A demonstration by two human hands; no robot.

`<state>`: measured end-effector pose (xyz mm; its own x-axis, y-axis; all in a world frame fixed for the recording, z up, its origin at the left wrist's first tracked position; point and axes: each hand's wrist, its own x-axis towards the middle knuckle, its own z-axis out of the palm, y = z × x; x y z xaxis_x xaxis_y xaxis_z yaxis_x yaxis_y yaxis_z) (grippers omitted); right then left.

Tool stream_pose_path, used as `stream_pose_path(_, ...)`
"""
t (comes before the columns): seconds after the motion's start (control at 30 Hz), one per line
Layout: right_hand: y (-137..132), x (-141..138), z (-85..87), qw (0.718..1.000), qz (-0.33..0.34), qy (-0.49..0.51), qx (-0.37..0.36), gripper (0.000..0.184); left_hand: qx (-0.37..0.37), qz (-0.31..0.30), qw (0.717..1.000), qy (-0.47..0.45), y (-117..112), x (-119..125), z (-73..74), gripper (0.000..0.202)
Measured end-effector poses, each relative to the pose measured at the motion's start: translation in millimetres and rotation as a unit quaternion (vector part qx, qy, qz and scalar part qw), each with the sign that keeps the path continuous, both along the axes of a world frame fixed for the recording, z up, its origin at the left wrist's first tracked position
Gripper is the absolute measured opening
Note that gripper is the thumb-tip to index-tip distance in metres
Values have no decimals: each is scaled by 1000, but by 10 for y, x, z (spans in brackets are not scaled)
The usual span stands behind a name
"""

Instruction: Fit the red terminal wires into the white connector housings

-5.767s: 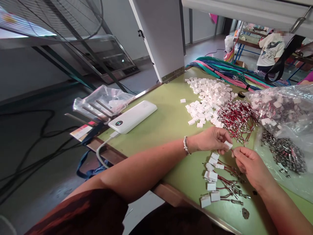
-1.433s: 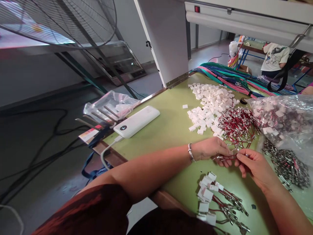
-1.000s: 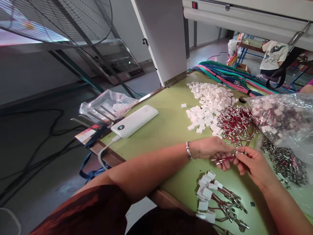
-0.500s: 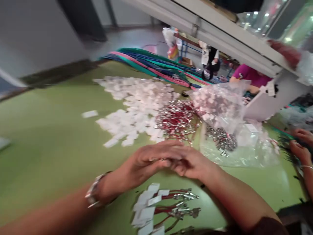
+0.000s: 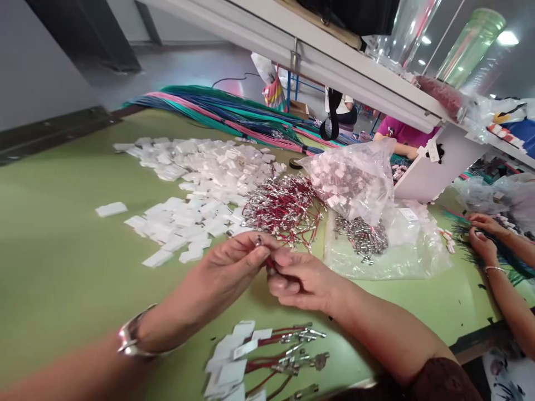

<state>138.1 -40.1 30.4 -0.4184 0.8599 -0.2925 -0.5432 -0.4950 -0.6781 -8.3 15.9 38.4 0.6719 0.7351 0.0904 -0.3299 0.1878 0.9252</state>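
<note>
Green surfacing covers one worktable (image 5: 58, 267), the largest item we recorded. Across its far side runs one bundle of cables (image 5: 209, 114), strands too many to count. We note two clear plastic bags: one bulging bag (image 5: 346, 175) of white pieces, and one flat bag (image 5: 405, 259) nearer the front, with metal-ended pieces (image 5: 363, 236) in or on it; we cannot tell which. We record one heap of white housings (image 5: 204, 167) and, touching it, one heap of red leads (image 5: 282, 206), both beyond counting. Two hands of a co-worker (image 5: 484, 245) are at far right. We find the left hand (image 5: 234, 262) pinching, and the right hand (image 5: 305, 281) closed on, a red lead (image 5: 271, 260) between them, just in front of the red heap; we cannot tell whether they grip more than one. Below lie at least seven wired housings (image 5: 228, 362), partly cut off. One black ring (image 5: 295, 163) and one loose housing (image 5: 111, 209) complete our count.
</note>
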Motion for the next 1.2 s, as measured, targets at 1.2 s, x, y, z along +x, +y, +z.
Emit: stream_pose_path(1.2,46,1136,-274,365,-22,-916,163,24,24,-39,977,208,184,288,-355,36)
